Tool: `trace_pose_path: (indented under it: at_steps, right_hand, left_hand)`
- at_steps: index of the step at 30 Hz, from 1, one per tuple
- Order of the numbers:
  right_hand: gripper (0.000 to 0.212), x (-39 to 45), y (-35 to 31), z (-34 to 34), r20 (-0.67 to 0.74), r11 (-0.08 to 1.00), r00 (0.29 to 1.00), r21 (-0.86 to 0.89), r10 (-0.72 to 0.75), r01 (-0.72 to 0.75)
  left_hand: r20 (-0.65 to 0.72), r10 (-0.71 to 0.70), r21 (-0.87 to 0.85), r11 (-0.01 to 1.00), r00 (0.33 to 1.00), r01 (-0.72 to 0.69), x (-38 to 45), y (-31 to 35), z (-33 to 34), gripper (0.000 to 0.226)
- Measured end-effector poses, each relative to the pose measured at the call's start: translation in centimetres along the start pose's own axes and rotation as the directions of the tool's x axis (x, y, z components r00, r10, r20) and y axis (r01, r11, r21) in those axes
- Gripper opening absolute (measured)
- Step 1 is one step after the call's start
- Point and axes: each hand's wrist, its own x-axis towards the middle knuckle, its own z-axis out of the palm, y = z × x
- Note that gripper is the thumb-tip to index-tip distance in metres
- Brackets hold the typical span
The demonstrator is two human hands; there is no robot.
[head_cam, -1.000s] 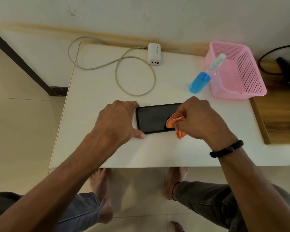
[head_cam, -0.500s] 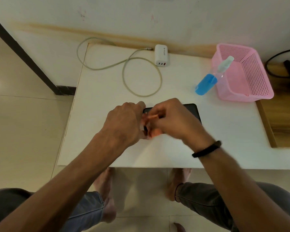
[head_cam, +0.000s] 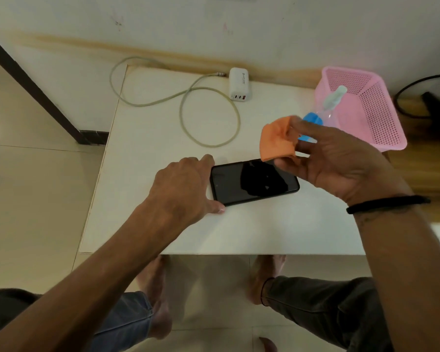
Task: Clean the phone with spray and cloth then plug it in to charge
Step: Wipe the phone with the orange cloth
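Phone (head_cam: 254, 182) is lain flat at table (head_cam: 239, 229) centre, its nine o'clock end gripped by the left hand (head_cam: 186, 189). At two o'clock, an orange cloth (head_cam: 277, 141) is pinched by the raised right hand (head_cam: 341, 163), before the spray bottle (head_cam: 323, 115).

A white table (head_cam: 239, 224) stood against the wall. A black phone (head_cam: 254, 181) lay flat near its centre. At about 11 o'clock from the phone, a pale cable (head_cam: 208, 118) looped, with a white charger block (head_cam: 240, 83) at 12. At 2 o'clock sat a pink basket (head_cam: 381, 118), a blue spray bottle (head_cam: 323, 115) just beside it.
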Motion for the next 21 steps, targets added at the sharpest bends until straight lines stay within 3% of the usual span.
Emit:
trace_pose_path:
  at_steps: [4,7,10,12,14,16,18,21]
  right_hand:
    - [0.037,-0.2,0.2,0.8,0.079,0.999,0.996,0.018,-0.032,0.03]
    - [0.037,0.1,0.8,0.8,-0.029,0.954,0.99,-0.273,-0.135,0.122]
    - [0.018,0.5,1.3,-0.1,-0.205,0.733,0.909,-0.666,-0.362,0.142]
    - [0.01,0.9,1.7,-0.7,-0.203,0.505,0.831,-0.857,-0.518,0.106]
    - [0.013,1.2,2.3,-0.8,-0.159,0.26,0.755,-0.965,-0.636,0.016]
    - [0.012,1.7,3.0,-0.3,-0.138,0.1,0.728,-0.99,-0.672,-0.096]
    - [0.013,2.1,3.7,0.6,-0.134,0.055,0.761,-0.99,-0.635,-0.128]
    - [0.017,2.8,4.7,1.8,-0.127,0.08,0.801,-0.992,-0.585,-0.1]
  left_hand:
    - [-0.007,0.001,0.008,1.0,1.0,-0.001,-0.1,-0.1,0.1,0.081]
    - [-0.009,0.0,0.0,1.0,1.0,0.0,-0.1,-0.2,0.2,0.082]
    - [-0.003,-0.005,-0.004,1.0,1.0,0.005,0.0,-0.2,0.2,0.083]
    - [0.0,-0.012,-0.008,1.0,1.0,0.012,0.0,-0.2,0.2,0.083]
    - [0.0,-0.018,-0.013,1.0,1.0,0.018,0.0,-0.2,0.2,0.083]
    - [-0.008,-0.026,-0.01,1.0,1.0,0.026,-0.1,-0.1,0.2,0.083]
    - [-0.017,-0.042,0.0,0.999,0.999,0.042,-0.1,0.0,0.2,0.083]
    - [-0.018,-0.062,-0.012,0.998,0.998,0.062,-0.2,0.1,0.2,0.083]
